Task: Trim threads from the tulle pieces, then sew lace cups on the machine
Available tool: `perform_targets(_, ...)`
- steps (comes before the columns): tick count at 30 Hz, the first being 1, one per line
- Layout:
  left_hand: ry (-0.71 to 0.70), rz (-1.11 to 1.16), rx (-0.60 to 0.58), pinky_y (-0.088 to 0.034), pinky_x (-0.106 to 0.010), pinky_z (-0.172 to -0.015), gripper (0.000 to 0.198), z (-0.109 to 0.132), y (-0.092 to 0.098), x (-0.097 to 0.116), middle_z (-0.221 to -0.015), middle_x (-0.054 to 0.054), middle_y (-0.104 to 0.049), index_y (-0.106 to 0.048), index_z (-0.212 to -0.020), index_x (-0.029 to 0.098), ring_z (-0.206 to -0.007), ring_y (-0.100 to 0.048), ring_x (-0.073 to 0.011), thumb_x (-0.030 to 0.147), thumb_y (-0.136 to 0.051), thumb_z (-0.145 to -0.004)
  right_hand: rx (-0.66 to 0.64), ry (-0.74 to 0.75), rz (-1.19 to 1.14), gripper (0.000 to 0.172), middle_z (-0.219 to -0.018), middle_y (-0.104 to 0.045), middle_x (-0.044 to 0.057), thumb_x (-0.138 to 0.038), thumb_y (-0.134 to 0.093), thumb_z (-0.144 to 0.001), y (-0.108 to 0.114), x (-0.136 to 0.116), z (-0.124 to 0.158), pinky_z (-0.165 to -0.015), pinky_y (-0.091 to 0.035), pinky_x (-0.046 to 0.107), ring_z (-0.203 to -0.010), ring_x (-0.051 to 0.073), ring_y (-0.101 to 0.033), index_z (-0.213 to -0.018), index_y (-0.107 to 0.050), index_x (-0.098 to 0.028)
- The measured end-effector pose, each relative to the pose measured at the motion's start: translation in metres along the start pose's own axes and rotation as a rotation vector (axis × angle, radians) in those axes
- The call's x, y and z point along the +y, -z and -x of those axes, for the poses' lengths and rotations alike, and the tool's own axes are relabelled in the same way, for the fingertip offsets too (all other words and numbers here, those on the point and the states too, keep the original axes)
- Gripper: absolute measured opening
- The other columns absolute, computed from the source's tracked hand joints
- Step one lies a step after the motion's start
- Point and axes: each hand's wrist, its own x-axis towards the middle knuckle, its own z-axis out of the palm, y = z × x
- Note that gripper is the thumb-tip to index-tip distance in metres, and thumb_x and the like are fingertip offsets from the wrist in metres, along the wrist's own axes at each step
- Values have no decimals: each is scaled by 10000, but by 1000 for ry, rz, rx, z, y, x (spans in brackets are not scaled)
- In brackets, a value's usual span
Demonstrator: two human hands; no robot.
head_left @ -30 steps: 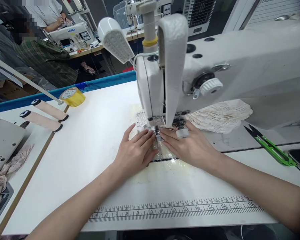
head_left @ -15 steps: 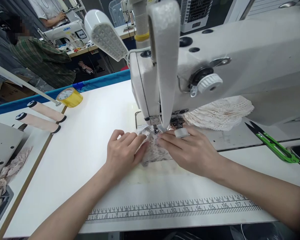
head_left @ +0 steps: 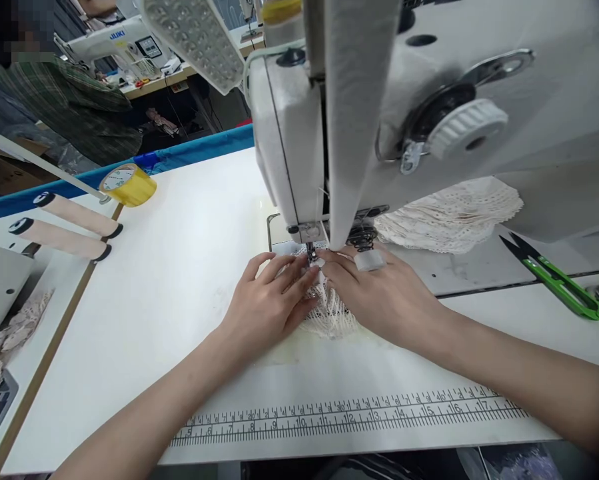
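A piece of cream lace fabric [head_left: 332, 312] lies gathered under the presser foot [head_left: 311, 251] of a white sewing machine [head_left: 289, 153]. From the left, my left hand [head_left: 266, 300] grips the lace close to the foot, its fingers bent and the thumb along the fabric. Opposite it, my right hand [head_left: 386, 293] holds the lace's right side, with thumb and fingers together near the needle. Part of that hand is hidden behind a white knob [head_left: 370, 260]. Both sets of fingertips partly cover the fabric.
A stack of cream lace pieces [head_left: 452, 217] lies behind my right hand. Green thread snips [head_left: 562, 280] rest at the right. Yellow tape [head_left: 129, 185] and two thread cones [head_left: 62, 239] stand left. A printed ruler [head_left: 349, 417] runs along the front edge. Another person [head_left: 64, 107] sits beyond.
The view has come closer to the machine. My left hand has shifted right, nearer the presser foot and my right hand. The lace between the hands now shows spread, pleated folds.
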Motion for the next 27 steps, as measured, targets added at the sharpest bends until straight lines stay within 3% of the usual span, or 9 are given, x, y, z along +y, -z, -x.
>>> perform_targets(8,8,-47,-32,-345,-494,-1065,305,-1,3,3,-1253,-108,-692,-653,-1206,175,-1193,-616,-259,325,-543,-963,44,18,31,172,-1007,-742,95,-93,-515,-889,-2,1,0,-1021,-375,379,-1061,228,-617,-901,-675,-156)
perform_targets(17,32,-36,-25,-323,-503,-1091,308,-1,3,4,-1260,-97,-689,-641,-1218,191,-1188,-617,-249,330,-549,-959,22,11,41,166,-1020,-735,106,-92,-519,-894,-2,2,0,-1036,-384,422,-1091,244,-611,-935,-671,-143)
perform_targets(27,37,-35,16,-319,-535,-1106,340,-1,-2,1,-1258,-98,-690,-615,-1246,184,-1185,-623,-247,361,-526,-969,29,27,80,170,-1012,-738,101,-94,-517,-893,1,4,-2,-1023,-376,417,-984,228,-626,-968,-664,-137)
